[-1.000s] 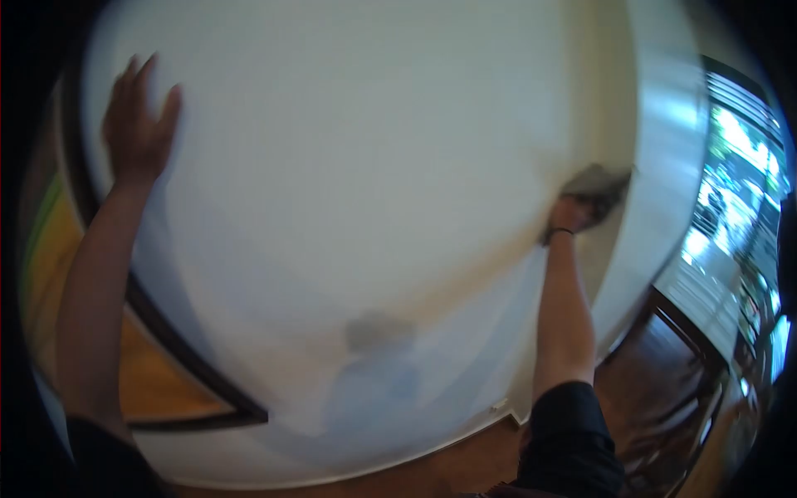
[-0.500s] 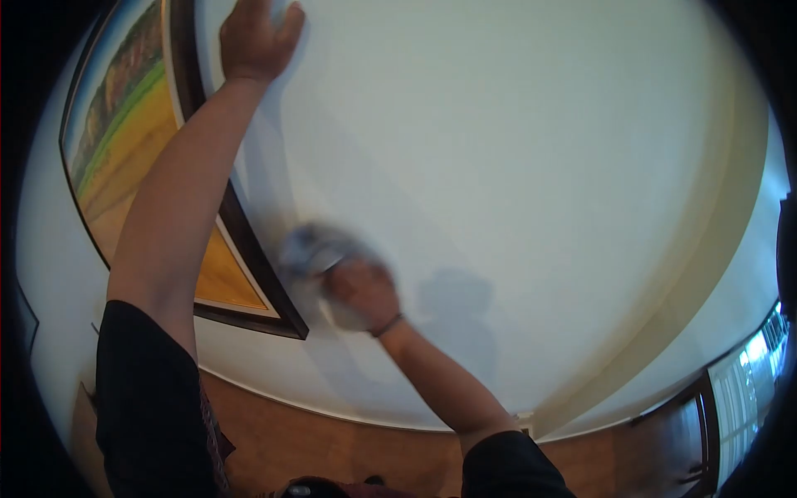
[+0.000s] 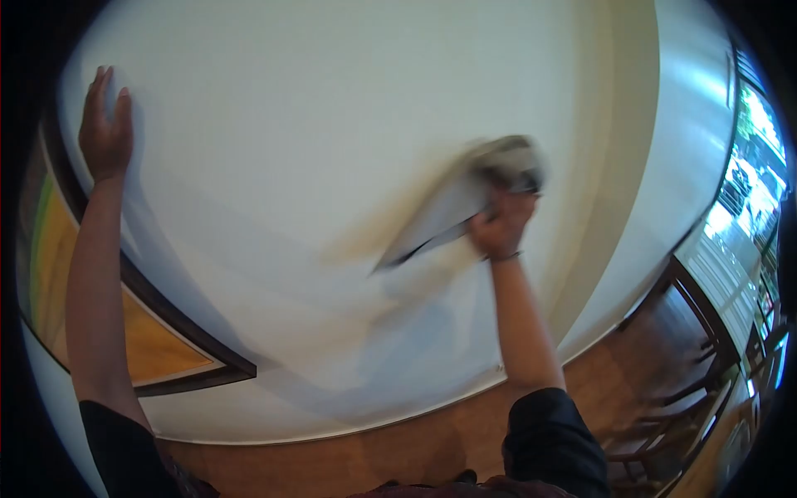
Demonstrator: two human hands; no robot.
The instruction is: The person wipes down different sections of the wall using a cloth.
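My left hand (image 3: 106, 133) lies against the white wall (image 3: 332, 124) at the upper left, fingers stretched upward and the thumb apart. It is beside the dark frame of a painting (image 3: 158, 340) with yellow and green fields. Over to the right, my right hand (image 3: 503, 220) is closed on a greyish cloth (image 3: 452, 207). The cloth is blurred by motion; its bunched part is above my fingers, and a long loose corner trails down to the left. My fingertips are partly hidden by the cloth. A dark band circles my right wrist.
A wall corner or pillar (image 3: 618, 166) rises on the right. Beyond it are a bright window (image 3: 751, 158) and dark wooden chairs and a table (image 3: 689, 398). Brown wooden floor (image 3: 374, 456) runs along the wall's foot.
My right hand has swept the cloth up and to the right, away from the painting. The view has turned right, so the painting and my left hand appear farther left.
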